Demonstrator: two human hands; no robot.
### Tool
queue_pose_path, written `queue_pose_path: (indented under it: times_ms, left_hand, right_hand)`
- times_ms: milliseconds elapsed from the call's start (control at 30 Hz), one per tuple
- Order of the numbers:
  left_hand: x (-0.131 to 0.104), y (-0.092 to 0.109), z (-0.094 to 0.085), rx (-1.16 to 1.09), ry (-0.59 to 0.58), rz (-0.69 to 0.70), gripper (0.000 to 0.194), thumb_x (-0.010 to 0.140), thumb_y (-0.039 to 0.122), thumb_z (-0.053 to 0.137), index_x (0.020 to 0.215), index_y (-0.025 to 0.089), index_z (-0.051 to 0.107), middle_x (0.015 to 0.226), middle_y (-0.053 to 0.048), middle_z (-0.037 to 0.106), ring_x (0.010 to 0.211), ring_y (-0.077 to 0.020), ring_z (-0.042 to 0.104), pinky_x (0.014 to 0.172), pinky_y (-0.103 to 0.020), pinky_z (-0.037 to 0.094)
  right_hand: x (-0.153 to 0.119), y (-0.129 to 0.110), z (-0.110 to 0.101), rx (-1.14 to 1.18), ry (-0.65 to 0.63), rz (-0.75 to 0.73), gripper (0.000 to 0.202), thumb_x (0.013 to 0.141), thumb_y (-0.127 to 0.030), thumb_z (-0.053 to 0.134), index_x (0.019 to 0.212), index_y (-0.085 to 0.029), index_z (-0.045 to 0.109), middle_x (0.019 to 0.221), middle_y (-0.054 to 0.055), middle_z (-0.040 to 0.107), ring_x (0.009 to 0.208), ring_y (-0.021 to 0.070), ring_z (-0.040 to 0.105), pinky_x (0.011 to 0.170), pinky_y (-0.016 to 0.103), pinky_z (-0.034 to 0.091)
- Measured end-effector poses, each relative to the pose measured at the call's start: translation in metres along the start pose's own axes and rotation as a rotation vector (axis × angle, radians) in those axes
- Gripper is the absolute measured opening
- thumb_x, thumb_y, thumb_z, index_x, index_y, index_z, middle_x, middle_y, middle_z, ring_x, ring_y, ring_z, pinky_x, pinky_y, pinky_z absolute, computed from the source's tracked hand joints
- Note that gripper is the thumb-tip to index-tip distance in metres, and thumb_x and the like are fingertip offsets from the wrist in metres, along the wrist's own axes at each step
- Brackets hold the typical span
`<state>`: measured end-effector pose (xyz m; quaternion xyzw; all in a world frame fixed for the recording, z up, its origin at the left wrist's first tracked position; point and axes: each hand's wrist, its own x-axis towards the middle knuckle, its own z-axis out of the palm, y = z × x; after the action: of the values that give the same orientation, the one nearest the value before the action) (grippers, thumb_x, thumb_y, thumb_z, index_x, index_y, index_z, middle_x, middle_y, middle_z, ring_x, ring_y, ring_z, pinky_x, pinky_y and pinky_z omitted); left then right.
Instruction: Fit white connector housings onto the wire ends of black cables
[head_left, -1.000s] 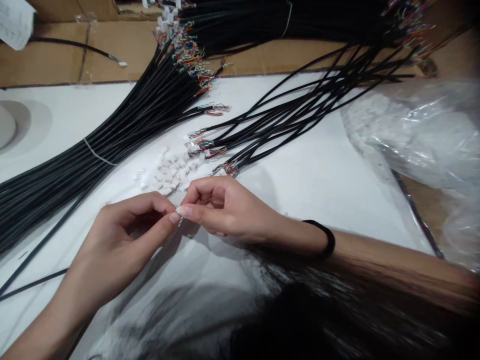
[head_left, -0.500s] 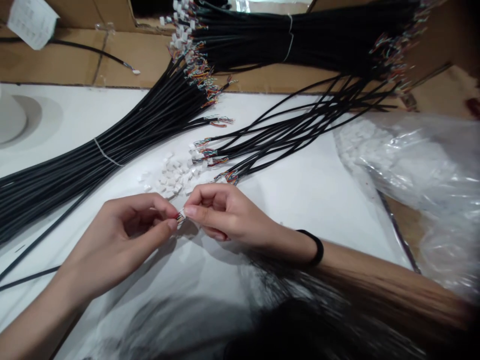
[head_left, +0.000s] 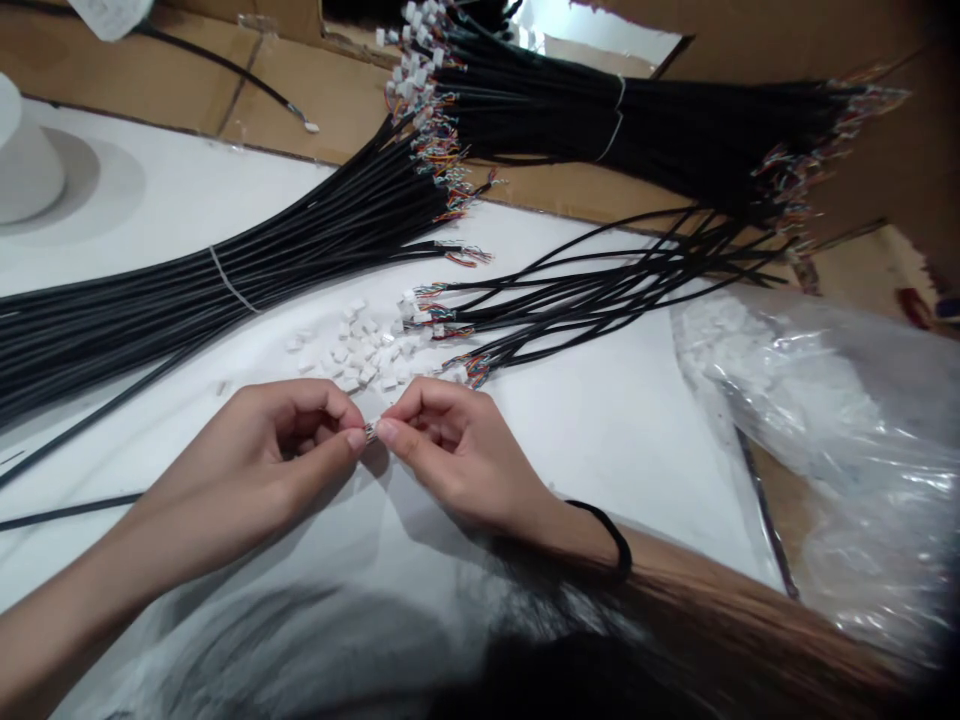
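My left hand [head_left: 262, 470] pinches thin coloured wires [head_left: 370, 431] between thumb and forefinger. Against their ends, my right hand [head_left: 465, 450] grips a small white connector, mostly covered by the fingertips. The two hands nearly touch above the white table. Just beyond them lies a loose pile of white connectors [head_left: 364, 350]. Several black cables [head_left: 570, 300] with coloured wire ends and white connectors extend to the right of the pile. A black cable [head_left: 71, 512] runs in from the left edge and passes behind my left wrist.
A tied bundle of black cables [head_left: 172, 300] lies at the left, another [head_left: 675, 130] on cardboard [head_left: 337, 100] at the back. A clear plastic bag [head_left: 840, 430] of white pieces is at the right. A white round object [head_left: 26, 160] stands at the left.
The camera view has shifted, so the bundles and bag appear lower at the right. Both hands remain together at the wires, with less of the wires and connector showing between the fingertips.
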<state>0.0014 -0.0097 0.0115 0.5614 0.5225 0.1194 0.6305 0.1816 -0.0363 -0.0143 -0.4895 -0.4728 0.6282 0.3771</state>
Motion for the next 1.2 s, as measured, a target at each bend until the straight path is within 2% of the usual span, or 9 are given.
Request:
queue_pose_path:
  times_ms: [300, 433, 600, 700, 933, 1067, 1200]
  left_hand:
    - [0.004, 0.003, 0.006, -0.051, 0.034, 0.028, 0.014, 0.072, 0.030, 0.066, 0.071, 0.016, 0.064, 0.056, 0.004, 0.055, 0.052, -0.0076, 0.046, 0.043, -0.012, 0.032]
    - [0.004, 0.003, 0.004, -0.060, -0.011, -0.003, 0.008, 0.073, 0.026, 0.067, 0.073, 0.018, 0.065, 0.058, 0.005, 0.055, 0.054, -0.0075, 0.043, 0.045, -0.013, 0.031]
    - [0.000, 0.005, -0.004, -0.053, -0.090, -0.044, 0.010, 0.075, 0.029, 0.067, 0.076, 0.020, 0.066, 0.065, 0.002, 0.058, 0.061, -0.0106, 0.048, 0.050, -0.016, 0.033]
    - [0.000, 0.004, -0.008, -0.031, -0.131, -0.057, 0.009, 0.076, 0.030, 0.067, 0.077, 0.021, 0.065, 0.066, 0.002, 0.055, 0.061, -0.0113, 0.044, 0.049, -0.017, 0.031]
    - [0.001, 0.003, -0.008, -0.029, -0.223, -0.056, 0.014, 0.079, 0.033, 0.063, 0.076, 0.020, 0.062, 0.067, 0.002, 0.051, 0.063, -0.0118, 0.042, 0.051, -0.017, 0.030]
    - [0.001, 0.002, -0.008, 0.001, -0.214, -0.070, 0.016, 0.079, 0.036, 0.062, 0.078, 0.020, 0.061, 0.068, 0.002, 0.051, 0.064, -0.0127, 0.042, 0.051, -0.019, 0.029]
    - [0.001, -0.001, -0.007, 0.024, -0.203, -0.065, 0.019, 0.080, 0.039, 0.060, 0.078, 0.020, 0.061, 0.070, 0.001, 0.053, 0.066, -0.0135, 0.044, 0.052, -0.020, 0.030]
  right_hand:
    - [-0.002, 0.003, 0.003, -0.164, 0.012, -0.083, 0.014, 0.083, -0.021, 0.061, 0.072, -0.015, 0.055, 0.059, -0.004, 0.051, 0.047, 0.0062, 0.043, 0.042, 0.018, 0.031]
    - [-0.001, 0.002, 0.000, -0.116, -0.018, -0.083, 0.014, 0.083, -0.021, 0.062, 0.073, -0.015, 0.055, 0.061, -0.004, 0.051, 0.048, 0.0053, 0.041, 0.043, 0.018, 0.031]
    - [0.001, -0.001, -0.003, 0.017, -0.083, 0.007, 0.022, 0.083, -0.032, 0.068, 0.075, -0.016, 0.055, 0.054, -0.007, 0.045, 0.044, 0.0056, 0.037, 0.040, 0.019, 0.026]
    - [0.001, -0.001, -0.003, 0.027, -0.088, 0.023, 0.023, 0.083, -0.035, 0.069, 0.075, -0.017, 0.056, 0.053, -0.007, 0.045, 0.044, 0.0061, 0.036, 0.039, 0.019, 0.024]
    - [0.001, 0.001, -0.003, -0.014, -0.090, -0.008, 0.020, 0.081, -0.030, 0.070, 0.075, -0.016, 0.057, 0.058, -0.006, 0.047, 0.047, 0.0058, 0.036, 0.043, 0.020, 0.027]
    - [-0.001, 0.002, -0.001, -0.061, -0.080, -0.064, 0.017, 0.083, -0.028, 0.067, 0.077, -0.016, 0.058, 0.065, -0.003, 0.053, 0.052, 0.0070, 0.043, 0.047, 0.020, 0.031]
    - [-0.004, 0.004, 0.001, -0.127, -0.059, -0.081, 0.015, 0.084, -0.026, 0.065, 0.077, -0.016, 0.056, 0.061, -0.004, 0.048, 0.049, 0.0070, 0.040, 0.045, 0.020, 0.029]
